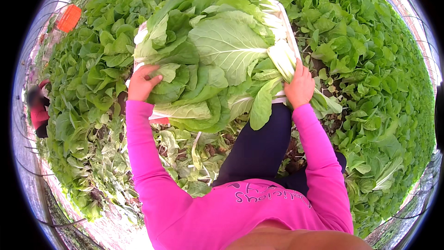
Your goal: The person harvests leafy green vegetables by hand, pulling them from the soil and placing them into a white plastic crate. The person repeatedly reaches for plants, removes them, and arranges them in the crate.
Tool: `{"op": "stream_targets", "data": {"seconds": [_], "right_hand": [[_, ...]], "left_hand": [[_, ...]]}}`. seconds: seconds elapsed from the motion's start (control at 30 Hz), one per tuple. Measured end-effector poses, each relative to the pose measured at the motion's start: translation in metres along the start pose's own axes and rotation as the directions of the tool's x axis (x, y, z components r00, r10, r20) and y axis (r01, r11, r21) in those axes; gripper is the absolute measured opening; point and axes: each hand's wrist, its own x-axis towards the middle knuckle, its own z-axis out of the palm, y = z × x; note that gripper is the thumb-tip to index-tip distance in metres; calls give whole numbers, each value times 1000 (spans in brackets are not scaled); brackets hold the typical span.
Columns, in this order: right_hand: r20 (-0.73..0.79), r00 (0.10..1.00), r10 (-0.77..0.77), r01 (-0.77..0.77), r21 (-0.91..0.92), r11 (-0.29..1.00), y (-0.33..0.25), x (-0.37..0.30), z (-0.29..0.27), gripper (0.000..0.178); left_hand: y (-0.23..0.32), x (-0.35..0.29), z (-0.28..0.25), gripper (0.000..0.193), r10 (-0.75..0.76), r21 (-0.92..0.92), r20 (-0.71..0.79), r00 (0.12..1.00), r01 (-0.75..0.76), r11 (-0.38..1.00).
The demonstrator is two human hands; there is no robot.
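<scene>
A white plastic crate [289,30] heaped with large leafy greens [229,41] is in front of me, its near side by my knee. My left hand [144,83] is closed at the crate's left edge, its thumb lying against the leaves. On the right, my right hand [300,85] is closed over the crate's rim, beside the pale stalks of the greens. Leaves cover part of each grip. One long leaf [262,104] hangs over the near side onto my dark trouser leg.
Dense rows of growing greens [370,74] stand to the right, left and far side. Cut, wilted leaves [185,150] litter the ground near my leg. An orange crate [69,18] stands far left; another person [38,109] in red is at the left edge.
</scene>
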Motion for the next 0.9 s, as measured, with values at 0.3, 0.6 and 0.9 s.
{"op": "stream_targets", "data": {"seconds": [0.3,0.6,0.9], "right_hand": [[23,1000,17,-17,-5,1000,-3,0,-1,87],[25,1000,9,-8,-24,1000,-6,-1,-3,88],[14,1000,9,-9,-25,1000,0,0,3,90]], "left_hand": [[-7,-4,-5,20,-273,-522,-147,951,160,838],[-30,9,-14,20,-134,-397,-139,981,69,915],[20,12,12,20,99,-104,-85,991,-108,989]]}}
